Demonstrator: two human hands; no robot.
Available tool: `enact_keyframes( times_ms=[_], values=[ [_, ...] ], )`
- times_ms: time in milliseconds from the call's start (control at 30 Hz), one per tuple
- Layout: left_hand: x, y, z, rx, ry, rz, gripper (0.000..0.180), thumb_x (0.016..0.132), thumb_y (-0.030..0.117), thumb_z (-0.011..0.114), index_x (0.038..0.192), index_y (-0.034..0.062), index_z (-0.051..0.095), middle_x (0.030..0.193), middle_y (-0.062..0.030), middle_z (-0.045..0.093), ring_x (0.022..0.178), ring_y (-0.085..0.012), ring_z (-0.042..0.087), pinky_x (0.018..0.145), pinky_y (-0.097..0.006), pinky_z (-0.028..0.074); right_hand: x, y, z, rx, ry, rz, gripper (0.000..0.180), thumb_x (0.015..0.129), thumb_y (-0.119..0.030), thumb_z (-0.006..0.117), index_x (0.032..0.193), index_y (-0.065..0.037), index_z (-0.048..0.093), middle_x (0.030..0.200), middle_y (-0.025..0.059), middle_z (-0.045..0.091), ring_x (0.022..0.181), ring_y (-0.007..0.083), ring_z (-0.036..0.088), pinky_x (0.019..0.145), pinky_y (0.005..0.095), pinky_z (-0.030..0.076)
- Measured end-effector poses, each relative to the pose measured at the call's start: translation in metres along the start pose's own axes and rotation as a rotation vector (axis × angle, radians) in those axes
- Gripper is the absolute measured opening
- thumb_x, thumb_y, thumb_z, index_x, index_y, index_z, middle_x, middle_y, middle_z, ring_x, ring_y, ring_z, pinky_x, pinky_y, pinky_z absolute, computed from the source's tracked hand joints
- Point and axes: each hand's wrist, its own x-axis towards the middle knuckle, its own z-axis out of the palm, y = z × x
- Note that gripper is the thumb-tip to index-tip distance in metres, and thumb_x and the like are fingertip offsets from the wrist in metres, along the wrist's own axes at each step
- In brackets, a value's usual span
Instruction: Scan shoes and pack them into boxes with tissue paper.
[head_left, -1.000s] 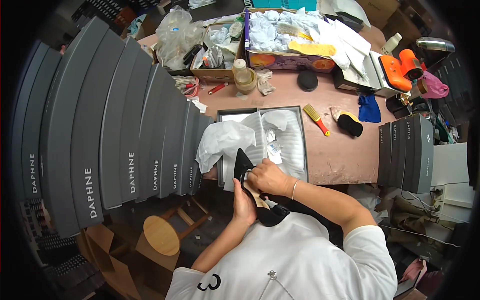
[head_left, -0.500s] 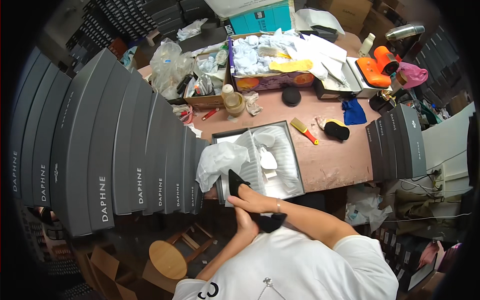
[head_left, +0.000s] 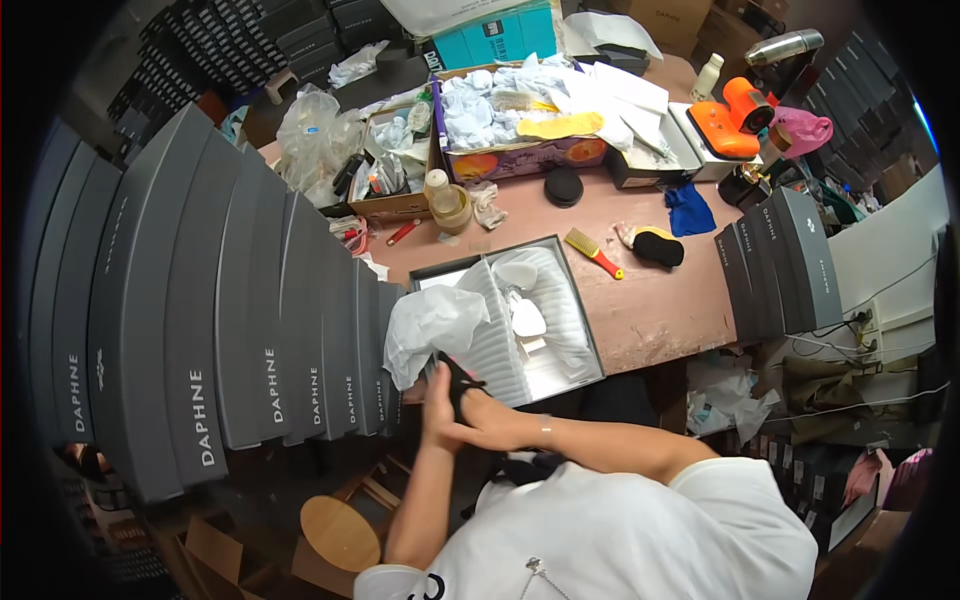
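A black pointed shoe point(head_left: 457, 383) stands between my two hands, above the near left corner of an open shoebox. My left hand point(head_left: 437, 408) is closed along the shoe's left side. From the right, my right hand point(head_left: 492, 424) grips its lower part; some fingers are hidden. Below my right wrist, a dark item point(head_left: 528, 466) shows against my shirt, its shape mostly hidden. Crumpled white tissue paper point(head_left: 432, 325) hangs over the left side of the shoebox point(head_left: 585, 345). Inside the box lie ribbed white padding point(head_left: 558, 300) and a white tag-like piece point(head_left: 528, 320).
Grey shoeboxes point(head_left: 240, 300) stand in a row at left, with more boxes point(head_left: 775, 265) at right. Behind the open box are a brush point(head_left: 595, 252), a black-and-yellow pad point(head_left: 657, 248), a bottle point(head_left: 448, 200) and a carton of paper point(head_left: 525, 158). A wooden stool point(head_left: 340, 532) is below left.
My left hand has come up from beneath onto the shoe's side. The shoe has moved slightly left and down, and the dark item by my shirt is more hidden. The view has shifted slightly.
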Motion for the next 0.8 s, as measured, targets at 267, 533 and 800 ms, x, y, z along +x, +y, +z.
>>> enact_keyframes(
  times_ms=[267,533,800],
  values=[
    [-0.015,0.000,0.035,-0.415,-0.378,-0.224,0.070,0.091,0.062,0.041,0.135,0.0072,0.042,0.120,-0.0161,0.057,0.104,-0.0299,0.060,0.087,-0.048,0.052,-0.047,0.063,-0.124,-0.447,0.354,-0.030,0.043,0.076,-0.011,0.070,0.117,-0.006,0.058,0.101,0.0178,0.062,0.088,0.0295,0.062,0.074,0.0386,0.053],
    [-0.066,-0.023,0.057,-0.324,-0.095,-0.277,0.087,0.087,0.076,0.023,0.130,0.0039,0.046,0.120,-0.0127,0.057,0.091,-0.0250,0.060,0.079,-0.042,0.053,-0.001,0.110,-0.113,-0.189,0.482,0.118,0.042,0.080,0.000,0.061,0.120,-0.009,0.053,0.090,0.0109,0.061,0.068,0.0203,0.060,0.059,0.0324,0.051],
    [-0.049,-0.029,0.058,-0.350,-0.095,-0.264,0.042,0.096,0.033,0.048,0.127,0.0032,0.049,0.114,-0.0100,0.061,0.098,-0.0228,0.062,0.080,-0.038,0.053,-0.058,0.025,-0.071,0.094,0.227,0.061,0.035,0.081,-0.003,0.059,0.115,-0.010,0.062,0.108,0.0159,0.059,0.088,0.0222,0.059,0.072,0.0341,0.050]
  ],
)
